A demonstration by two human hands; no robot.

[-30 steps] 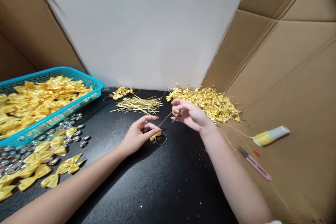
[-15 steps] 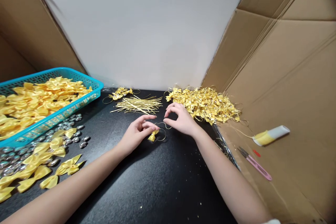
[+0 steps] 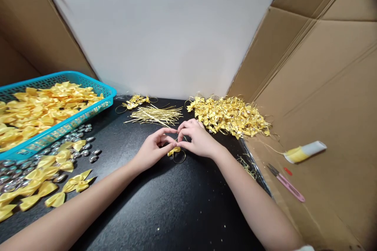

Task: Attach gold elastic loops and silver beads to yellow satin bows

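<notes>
Between thumb and fingers, my left hand point(image 3: 154, 147) pinches a small yellow ribbon bow point(image 3: 174, 151) with a loop of thin gold cord point(image 3: 179, 157) hanging from it. My right hand point(image 3: 196, 138) meets the left at the fingertips, its thumb and index finger closed at the cord just above the bow. The exact grip of the right fingertips is partly hidden. Straight gold cords point(image 3: 157, 114) lie in a bundle behind my hands. Beyond the right hand is a heap of yellow bows with gold loops point(image 3: 229, 115).
At left a blue plastic basket point(image 3: 111, 93) holds many yellow bows. Silvery beads point(image 3: 86, 146) and loose bows point(image 3: 77, 182) lie before it. Pink thread snips point(image 3: 285, 182) and a yellow-and-white roll point(image 3: 305, 152) rest on cardboard at right. A few looped bows point(image 3: 135, 101) lie at the back.
My right hand has moved left and down to meet the left hand at the bow. The loose cord end that curved between the hands is now mostly hidden at the fingertips.
</notes>
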